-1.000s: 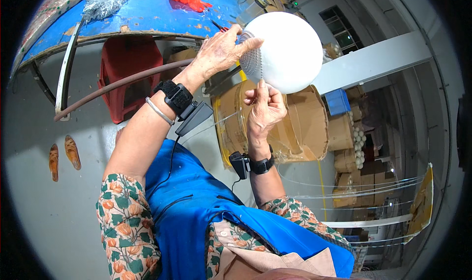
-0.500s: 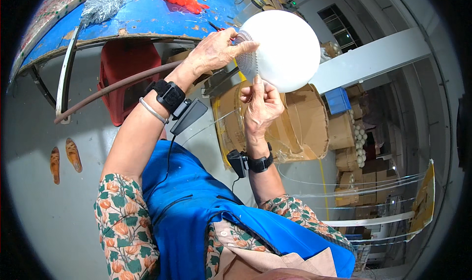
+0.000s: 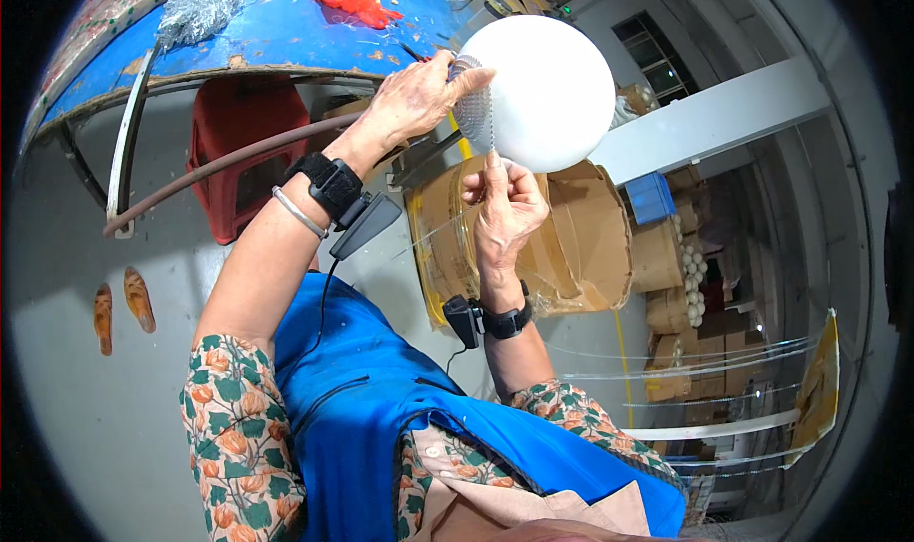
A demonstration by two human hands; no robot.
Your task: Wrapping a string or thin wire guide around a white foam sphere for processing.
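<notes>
A large smooth white ball (image 3: 552, 95) is held up in front of me, beyond the blue apron. Rows of a silver beaded strand (image 3: 473, 104) cover its left side. My left hand (image 3: 411, 102) grips the ball at that side, its thumb lying across the rows and its other fingers partly hidden behind. Just below the ball, my right hand (image 3: 509, 214) pinches the strand between thumb and forefinger where it meets the lower edge of the covered part. Its remaining fingers are curled.
A blue table (image 3: 276, 28) at the far left carries red plastic (image 3: 354, 3) and a silver tangle (image 3: 202, 7). Under it stands a red stool (image 3: 238, 152). A big cardboard box (image 3: 581, 247) sits behind my right hand. Clear strands (image 3: 705, 363) stretch to a board (image 3: 817, 390) at right.
The ball and both hands have shifted slightly left and up in the view, with the background shifting a little too. Both grips look the same.
</notes>
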